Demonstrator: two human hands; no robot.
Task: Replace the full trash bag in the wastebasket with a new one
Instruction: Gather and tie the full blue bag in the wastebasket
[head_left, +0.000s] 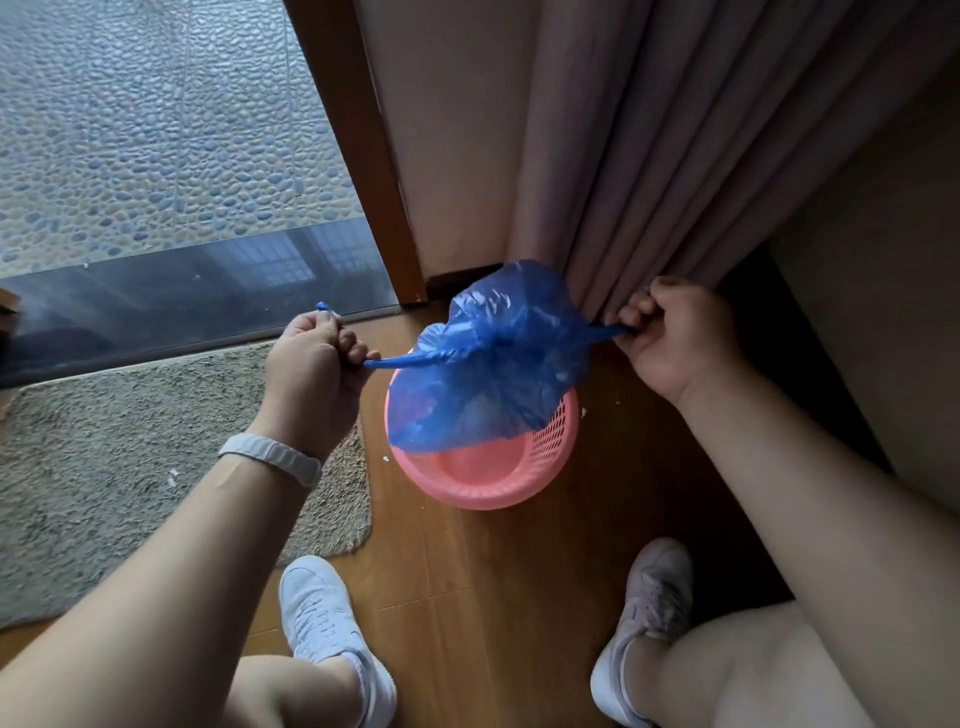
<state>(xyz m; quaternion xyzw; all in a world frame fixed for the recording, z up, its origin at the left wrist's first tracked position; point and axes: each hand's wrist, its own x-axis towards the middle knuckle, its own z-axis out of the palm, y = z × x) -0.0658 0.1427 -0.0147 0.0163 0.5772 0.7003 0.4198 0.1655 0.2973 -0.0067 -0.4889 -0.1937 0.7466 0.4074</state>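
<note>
The blue trash bag (498, 358) hung over the pink mesh wastebasket (488, 491), lifted partly out, its lower folds inside the rim. Its mouth was gathered into two twisted tails. The left hand (311, 364) had its grip curled tight round one tail (410, 358), and the right hand (675, 338) pinched the other tail (605, 331) in a closed fist beside the curtain (649, 182). The film looked thin, soft and slightly slippery. The load seemed light, since the bag ballooned rather than sagged. The twisted tails looked the best hold, being stronger than the loose film, which would probably stretch or tear under a hard pull.
</note>
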